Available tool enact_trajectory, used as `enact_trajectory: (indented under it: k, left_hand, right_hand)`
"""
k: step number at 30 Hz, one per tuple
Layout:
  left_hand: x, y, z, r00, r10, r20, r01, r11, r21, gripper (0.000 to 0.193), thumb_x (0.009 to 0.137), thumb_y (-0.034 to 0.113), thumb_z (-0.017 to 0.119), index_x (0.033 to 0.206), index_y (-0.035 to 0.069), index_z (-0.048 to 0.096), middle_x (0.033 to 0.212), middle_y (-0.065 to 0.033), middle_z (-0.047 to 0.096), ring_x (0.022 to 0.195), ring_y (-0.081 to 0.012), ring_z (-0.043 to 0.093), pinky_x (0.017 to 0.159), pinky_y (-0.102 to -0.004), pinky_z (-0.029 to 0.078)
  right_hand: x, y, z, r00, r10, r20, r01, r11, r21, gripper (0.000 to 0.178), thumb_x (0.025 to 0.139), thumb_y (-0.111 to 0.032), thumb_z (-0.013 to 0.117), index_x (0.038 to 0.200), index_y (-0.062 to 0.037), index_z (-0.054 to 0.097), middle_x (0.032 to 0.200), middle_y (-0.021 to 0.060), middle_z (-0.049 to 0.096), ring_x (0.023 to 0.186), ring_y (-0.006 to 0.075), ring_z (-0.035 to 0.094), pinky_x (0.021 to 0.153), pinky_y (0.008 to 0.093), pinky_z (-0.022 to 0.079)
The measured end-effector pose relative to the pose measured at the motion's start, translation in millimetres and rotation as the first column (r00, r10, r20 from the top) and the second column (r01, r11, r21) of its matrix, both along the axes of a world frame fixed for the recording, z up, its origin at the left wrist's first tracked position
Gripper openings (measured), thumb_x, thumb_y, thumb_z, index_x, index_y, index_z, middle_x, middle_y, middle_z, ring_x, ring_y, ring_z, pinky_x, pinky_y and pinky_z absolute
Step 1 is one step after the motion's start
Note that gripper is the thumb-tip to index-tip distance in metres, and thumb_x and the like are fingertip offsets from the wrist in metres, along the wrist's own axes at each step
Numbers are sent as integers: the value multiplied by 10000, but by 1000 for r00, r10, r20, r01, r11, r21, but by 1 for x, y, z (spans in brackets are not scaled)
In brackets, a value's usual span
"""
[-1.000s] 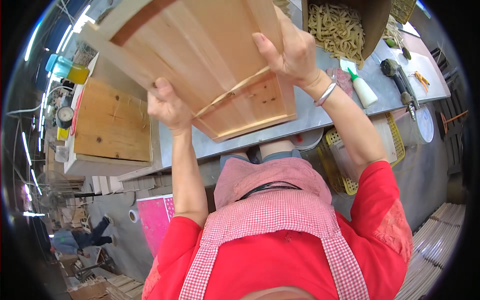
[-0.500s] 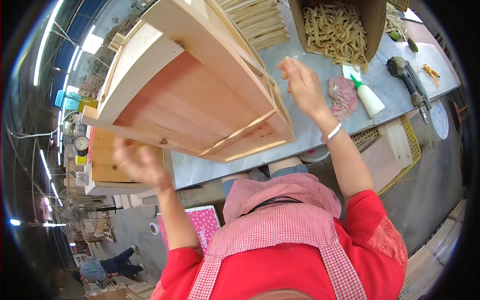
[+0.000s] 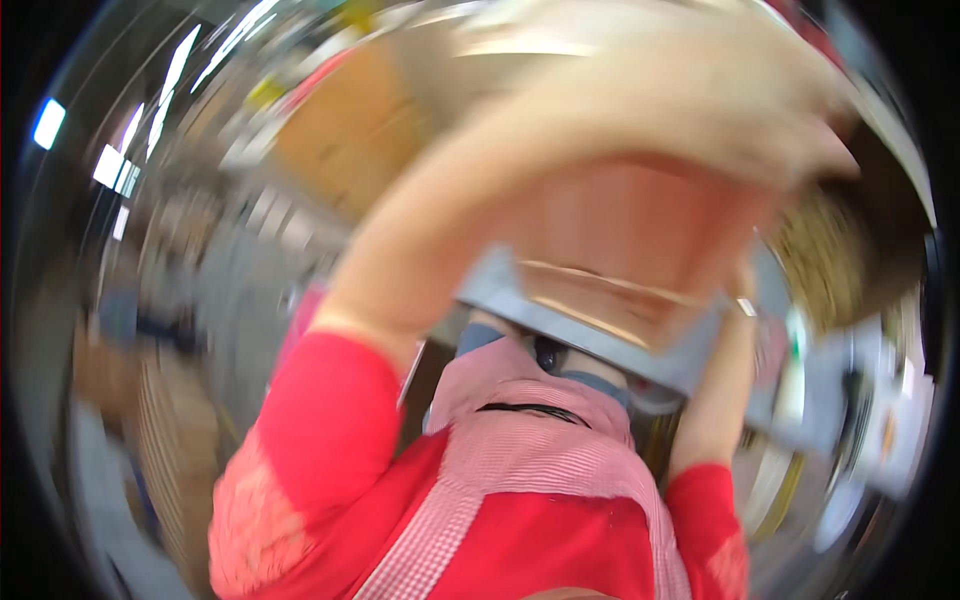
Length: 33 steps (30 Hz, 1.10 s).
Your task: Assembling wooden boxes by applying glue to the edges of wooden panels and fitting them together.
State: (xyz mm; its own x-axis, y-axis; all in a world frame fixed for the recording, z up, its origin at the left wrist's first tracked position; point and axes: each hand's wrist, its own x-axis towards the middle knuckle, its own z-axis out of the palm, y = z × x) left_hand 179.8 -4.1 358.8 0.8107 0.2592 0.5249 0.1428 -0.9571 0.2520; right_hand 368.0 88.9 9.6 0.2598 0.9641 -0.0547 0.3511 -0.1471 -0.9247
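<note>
A pale wooden case (image 3: pixel 635 225) with a reddish panel stands tilted on the grey table (image 3: pixel 494 272), blurred by motion. My left arm reaches across its upper part. My left hand (image 3: pixel 765 115) is at the case's far right upper side, its fingers smeared, so I cannot see whether they grip it. Beside the case's right edge is my right hand (image 3: pixel 741 278), with a pale bracelet at the wrist. Its fingers are mostly hidden and blurred.
A cardboard box (image 3: pixel 885 215) of pale strips (image 3: pixel 820 255) stands to the right. Nearer is a white bottle (image 3: pixel 792 375) with a green tip. An orange-brown wooden board (image 3: pixel 345 130) lies at the upper left.
My left hand has swung from the case's left side over to its upper right. My right hand has come down beside its right edge. The whole view has turned and blurred.
</note>
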Motion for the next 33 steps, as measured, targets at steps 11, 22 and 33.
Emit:
enact_trajectory:
  k: [11,22,33]
  left_hand:
    - [-187,19,-34,734,297,611,-458,881,122,203,813,213,664,867,17,658,818,-166,641,790,-276,648,718,-396,516]
    - [-143,14,-65,453,216,865,-597,794,114,198,756,92,650,922,13,575,904,-148,582,857,-267,606,769,-374,493]
    - [-164,52,-214,289,854,432,-332,513,-792,183,829,101,613,980,6,571,920,-136,610,887,-262,606,794,-384,488]
  right_hand:
    - [-444,36,86,544,813,209,-815,453,361,402,920,-351,572,996,19,709,874,122,689,735,222,623,653,362,504]
    - [-446,4,131,602,780,169,-679,389,622,475,916,-406,559,1043,33,686,943,141,667,789,238,621,676,374,511]
    - [-411,-7,167,655,753,68,-487,351,800,551,913,-461,546,1090,47,664,1013,160,645,843,254,619,699,385,519]
